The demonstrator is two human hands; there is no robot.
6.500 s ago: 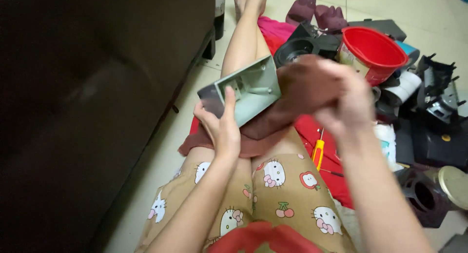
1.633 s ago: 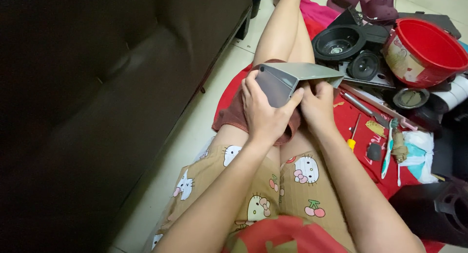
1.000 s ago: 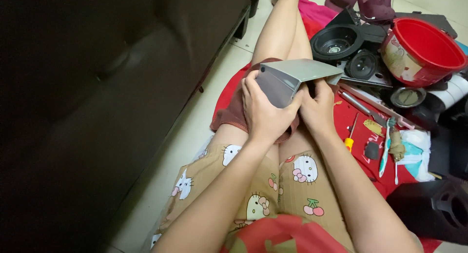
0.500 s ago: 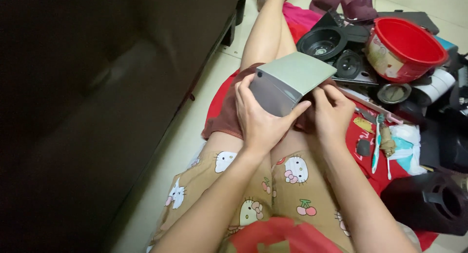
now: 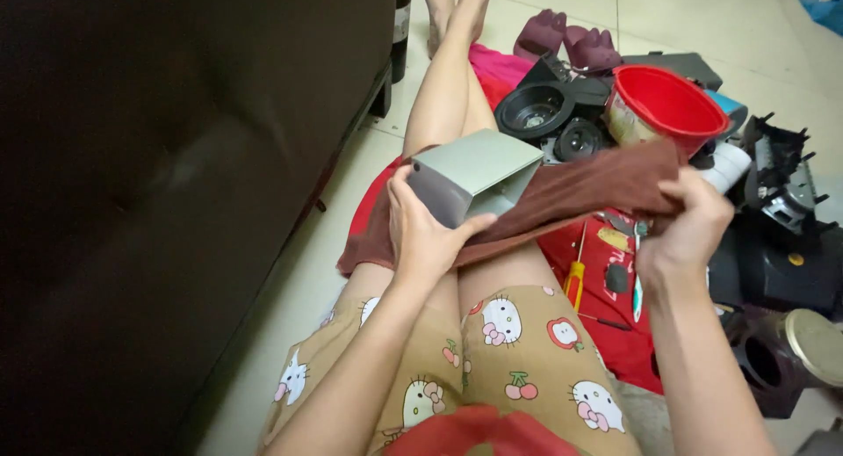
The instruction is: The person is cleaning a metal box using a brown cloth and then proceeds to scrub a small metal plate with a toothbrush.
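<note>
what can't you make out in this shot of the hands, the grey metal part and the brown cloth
Head view only:
- Underside of the grey metal part: hidden by the left hand and the brown cloth.
- Right hand fingertips: buried in the cloth's folds.
- Inside of the red bucket: seen at a shallow angle, contents unclear.
- Small tools on the red mat: too small to identify beyond a yellow-handled screwdriver.
- Dark sofa: cut off by the left edge.

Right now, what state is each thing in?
Grey metal housing: held tilted over the lap, open side toward the cloth.
Brown cloth: pulled taut, partly under the housing.
Left hand: grip closed on the housing.
Right hand: grip closed on the cloth's end.
Red bucket: upright, open.
Yellow-handled screwdriver: lying on the red mat.
</note>
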